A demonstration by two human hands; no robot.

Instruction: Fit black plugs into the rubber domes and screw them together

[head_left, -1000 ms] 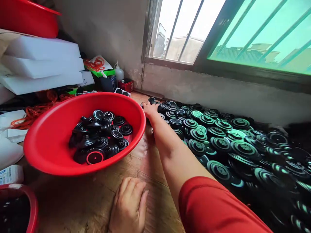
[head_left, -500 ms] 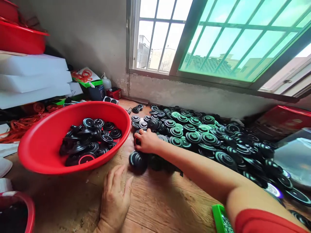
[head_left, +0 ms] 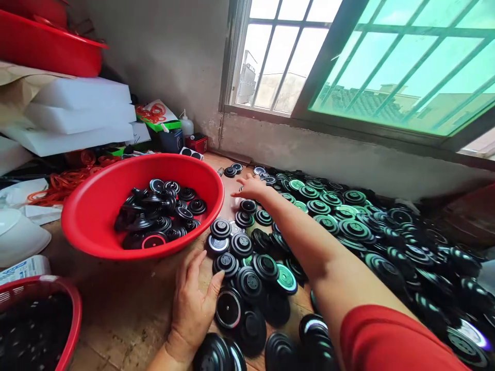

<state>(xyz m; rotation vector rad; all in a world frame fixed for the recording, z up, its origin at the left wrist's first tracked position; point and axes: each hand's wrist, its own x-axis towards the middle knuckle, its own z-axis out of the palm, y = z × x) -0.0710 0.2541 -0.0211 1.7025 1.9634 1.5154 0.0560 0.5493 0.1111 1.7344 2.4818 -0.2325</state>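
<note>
A spread of black round stepped discs (head_left: 251,281) with concentric rings covers the wooden surface; their exact kind I cannot tell. My left hand (head_left: 195,304) rests low beside the near discs, thumb held away from the fingers, with nothing in it. Farther off, my right hand (head_left: 251,186) reaches over the far left edge of the spread. Its fingers are spread apart and appear to hold nothing. The right forearm hides some discs beneath it. More of the same discs (head_left: 154,211) lie heaped in a large red basin (head_left: 88,245), left of both hands.
A smaller red basket (head_left: 75,314) with dark pieces stands at lower left. White foam blocks (head_left: 85,108) and orange bands (head_left: 65,188) are behind the large basin. The wall (head_left: 263,136) and barred window (head_left: 294,67) bound the back. Two discs (head_left: 234,170) sit apart near the wall.
Discs have come nearer and spread out beside my left hand. My right hand has opened and moved farther away. The left hand stays low, and the view has turned slightly left.
</note>
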